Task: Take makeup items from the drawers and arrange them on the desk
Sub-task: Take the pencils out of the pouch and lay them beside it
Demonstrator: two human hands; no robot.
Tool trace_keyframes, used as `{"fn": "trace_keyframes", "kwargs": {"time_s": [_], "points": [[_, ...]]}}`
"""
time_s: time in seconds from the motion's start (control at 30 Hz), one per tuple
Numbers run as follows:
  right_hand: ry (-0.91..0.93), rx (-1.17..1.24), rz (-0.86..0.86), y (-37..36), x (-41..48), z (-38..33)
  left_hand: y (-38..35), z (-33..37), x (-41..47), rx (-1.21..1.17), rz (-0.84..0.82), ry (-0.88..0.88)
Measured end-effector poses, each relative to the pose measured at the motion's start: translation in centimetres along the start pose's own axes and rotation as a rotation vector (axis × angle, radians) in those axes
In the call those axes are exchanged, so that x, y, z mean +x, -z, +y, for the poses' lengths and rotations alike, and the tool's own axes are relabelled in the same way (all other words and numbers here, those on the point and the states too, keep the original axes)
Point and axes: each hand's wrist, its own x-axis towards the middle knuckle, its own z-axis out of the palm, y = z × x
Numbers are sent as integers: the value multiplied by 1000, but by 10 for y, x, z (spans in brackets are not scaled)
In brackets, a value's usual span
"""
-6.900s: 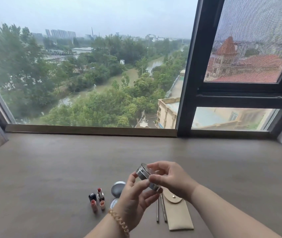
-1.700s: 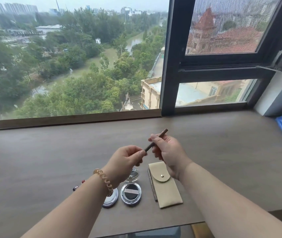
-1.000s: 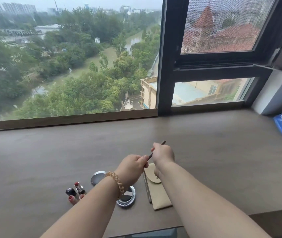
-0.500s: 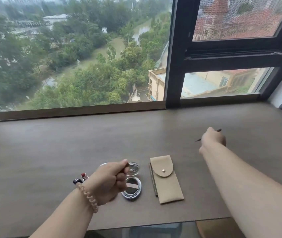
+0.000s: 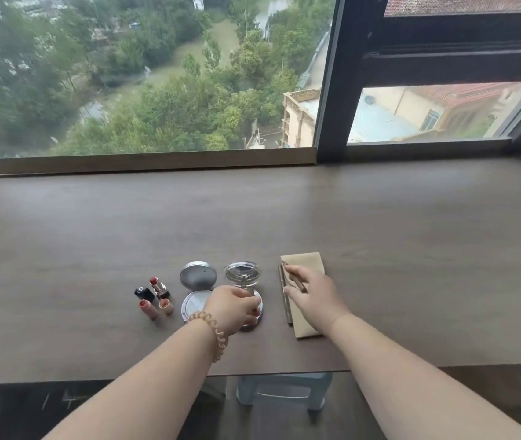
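My right hand (image 5: 313, 295) pinches a thin brown makeup pencil (image 5: 296, 280) and hovers low over a beige pouch (image 5: 305, 260) lying on the wooden desk (image 5: 379, 249). A slim silver pen (image 5: 284, 293) lies along the pouch's left edge. My left hand (image 5: 234, 308) is curled over the base of an open compact with a clear raised lid (image 5: 242, 274); whatever it holds is hidden. A second open silver compact (image 5: 198, 275) sits to the left. Further left stand an open red lipstick (image 5: 158, 286), a black cap (image 5: 143, 292) and two pink tubes (image 5: 148, 309).
A window (image 5: 157, 90) with a dark frame (image 5: 332, 90) runs along the back of the desk, behind a low wooden sill (image 5: 141, 161). Below the desk's front edge stands a pale blue stool (image 5: 284, 392). Bare desk stretches left and right of the items.
My right hand came back from the far right with the pencil and now sits over the pouch. My left hand shifted right onto the clear-lidded compact. The camera tilted down.
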Motion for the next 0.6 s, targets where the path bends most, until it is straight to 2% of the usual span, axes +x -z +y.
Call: {"fn": "trace_keyframes", "kwargs": {"time_s": [0.1,0.17,0.23,0.47,0.6], "points": [[181,-546,-125,-13,-6,11,-12,-12,18,361,142,-80],[234,-697,-210,-21,-8,17,-20,-16,25,535,205,-118],[249,-796,-244,-29,-9,20,-26,-16,30,602,243,-127],[255,-899,-198,-46,-5,27,-44,-26,42,602,364,-94],[258,-840,-158,-48,-5,27,-45,-24,42,649,374,-84]]}}
